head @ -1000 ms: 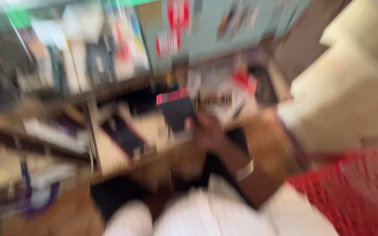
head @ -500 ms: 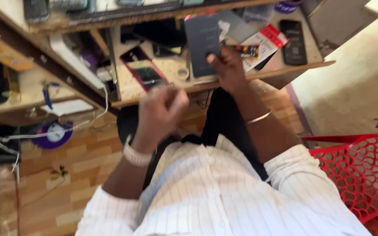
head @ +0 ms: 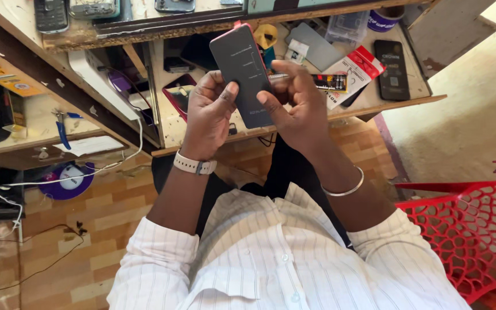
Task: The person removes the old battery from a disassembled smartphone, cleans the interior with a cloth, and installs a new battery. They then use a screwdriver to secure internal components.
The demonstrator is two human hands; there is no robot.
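Upper centre of frame: both hands hold a dark grey rectangular slab, phone-like with a pink edge (head: 243,74), tilted above the cluttered wooden desk (head: 294,123). Left hand (head: 206,115) cradles its left edge, thumb laid across the face; right hand (head: 297,103) grips the right edge, fingers (head: 268,99) curled narrow onto it. Held this way, apparently, to steady and inspect it. Black phone (head: 393,70) lies upper right; red plastic chair (head: 472,235) lower right.

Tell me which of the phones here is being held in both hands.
The dark phone with the red edge, gripped by the left hand and right hand. The black phone lies untouched on the bench.
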